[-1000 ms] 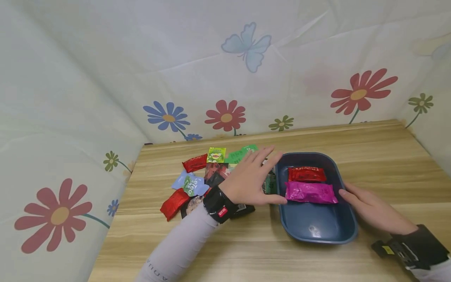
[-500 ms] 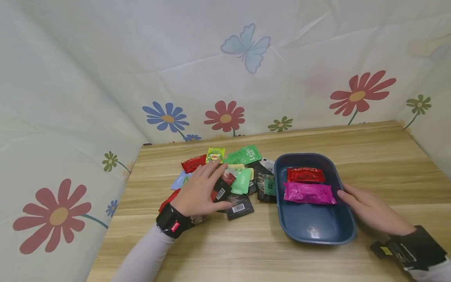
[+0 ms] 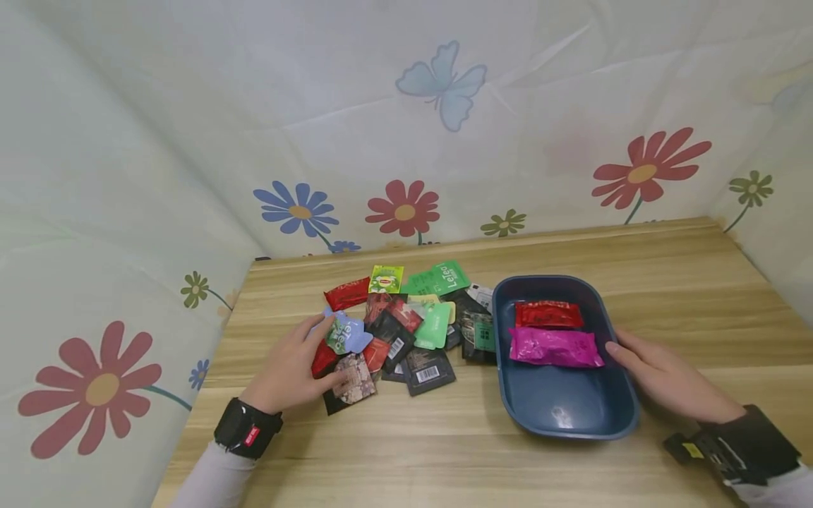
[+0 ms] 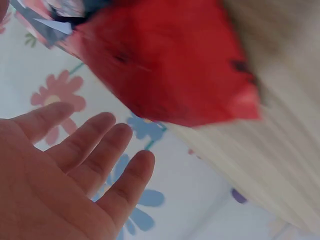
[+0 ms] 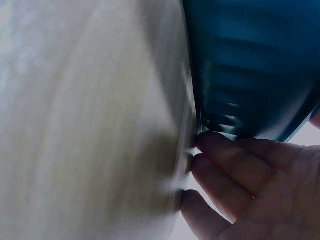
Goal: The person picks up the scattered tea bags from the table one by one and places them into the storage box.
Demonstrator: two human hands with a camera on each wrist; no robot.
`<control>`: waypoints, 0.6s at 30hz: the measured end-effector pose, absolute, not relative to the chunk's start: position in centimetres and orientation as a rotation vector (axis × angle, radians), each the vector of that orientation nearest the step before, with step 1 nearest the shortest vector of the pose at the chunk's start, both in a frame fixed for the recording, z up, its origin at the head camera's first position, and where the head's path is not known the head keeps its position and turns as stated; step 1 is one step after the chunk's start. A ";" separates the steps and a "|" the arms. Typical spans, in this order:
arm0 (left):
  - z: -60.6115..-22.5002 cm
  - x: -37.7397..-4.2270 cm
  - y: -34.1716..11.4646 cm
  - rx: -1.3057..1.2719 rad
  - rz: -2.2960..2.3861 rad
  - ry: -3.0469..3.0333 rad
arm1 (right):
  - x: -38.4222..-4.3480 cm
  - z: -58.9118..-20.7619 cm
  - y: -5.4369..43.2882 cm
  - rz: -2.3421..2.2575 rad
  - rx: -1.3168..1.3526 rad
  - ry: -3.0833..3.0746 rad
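Observation:
My left hand [image 3: 288,370] is at the left end of a pile of sachets, its fingers spread and gently bent. A red packet [image 3: 324,358] lies between its thumb and fingers, beside a light-blue sachet [image 3: 349,333] and a brown patterned sachet [image 3: 356,381]. In the left wrist view the fingers [image 4: 117,172] stand apart from the red packet [image 4: 170,65]. My right hand [image 3: 673,374] holds the right side of a dark blue plastic tub [image 3: 565,427], thumb at the rim, fingers against the outer wall. Inside the tub lie a magenta packet [image 3: 555,347] and a red packet [image 3: 548,315].
Several black sachets [image 3: 430,372], green sachets [image 3: 438,279] and a yellow-green sachet [image 3: 386,279] overlap in the pile on the wooden table [image 3: 432,451]. A black packet [image 3: 478,335] lies against the tub's left side. A flower-printed cloth [image 3: 540,127] hangs behind the table.
My left hand has moved left from beside the tub, across the pile, to its left end, uncovering the sachets. My right hand and the tub have stayed in place.

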State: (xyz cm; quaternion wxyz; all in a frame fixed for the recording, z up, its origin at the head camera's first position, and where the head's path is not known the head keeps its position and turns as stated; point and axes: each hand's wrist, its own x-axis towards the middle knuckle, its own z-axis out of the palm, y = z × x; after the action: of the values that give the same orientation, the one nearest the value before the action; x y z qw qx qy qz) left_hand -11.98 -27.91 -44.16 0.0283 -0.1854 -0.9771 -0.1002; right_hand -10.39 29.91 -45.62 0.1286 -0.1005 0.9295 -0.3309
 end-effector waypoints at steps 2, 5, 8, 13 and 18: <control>-44.4 -11.7 -28.6 -0.528 -0.298 -3.026 | -10.4 -45.6 29.9 -0.961 -0.297 2.709; -44.6 -11.4 -29.1 -0.470 -0.286 -3.053 | -10.4 -45.6 30.0 -0.956 -0.295 2.717; -44.7 -11.1 -29.5 -0.436 -0.268 -3.070 | -10.3 -45.5 29.9 -0.943 -0.283 2.715; -45.0 -10.7 -30.0 -0.425 -0.258 -3.083 | -10.2 -45.4 29.8 -0.935 -0.284 2.714; -45.7 -10.7 -30.4 -0.452 -0.245 -3.058 | -10.3 -45.3 29.8 -0.952 -0.283 2.715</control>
State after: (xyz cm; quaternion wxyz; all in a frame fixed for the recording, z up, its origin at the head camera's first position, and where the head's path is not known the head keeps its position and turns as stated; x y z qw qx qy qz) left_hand -10.75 -30.35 -45.71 0.0206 -0.1456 -0.9860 -0.0791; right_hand -10.27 29.79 -45.28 0.1247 -0.0971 0.9318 -0.3268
